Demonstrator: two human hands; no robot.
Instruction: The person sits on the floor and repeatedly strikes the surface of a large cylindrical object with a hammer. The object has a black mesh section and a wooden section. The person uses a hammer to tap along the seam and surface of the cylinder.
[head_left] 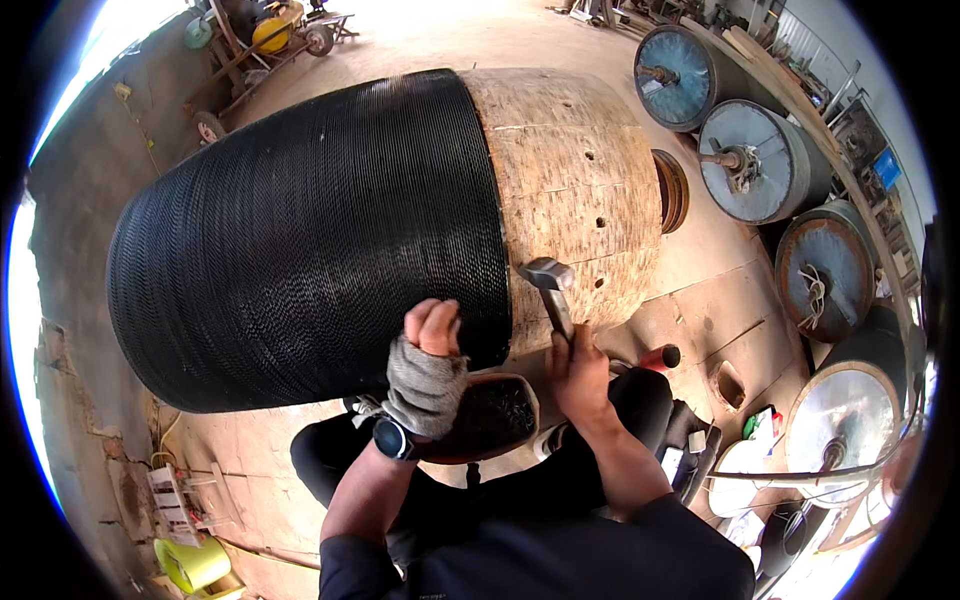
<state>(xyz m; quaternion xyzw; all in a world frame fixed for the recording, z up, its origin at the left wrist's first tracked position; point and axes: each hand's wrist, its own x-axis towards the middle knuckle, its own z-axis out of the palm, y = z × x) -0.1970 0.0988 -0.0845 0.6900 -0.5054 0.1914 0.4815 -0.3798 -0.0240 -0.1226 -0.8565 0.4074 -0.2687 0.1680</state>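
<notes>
A large drum lies on its side before me, bare light wood (570, 190) at the right and wrapped in black ridged material (320, 240) over the rest. My right hand (577, 380) grips a hammer (554, 288), its metal head over the wood just right of the black edge. My left hand (428, 370), in a grey fingerless glove, is closed at the drum's lower black side. What its fingers hold, if anything, I cannot make out. Under that wrist is a brown-rimmed container (528, 383) with dark contents.
Several grey metal-ended rollers (755, 160) line the right side. A red can (660, 357) stands on the floor right of my knee. A wheelbarrow (318, 40) is at the far left, and a yellow-green container (192, 563) sits at the lower left.
</notes>
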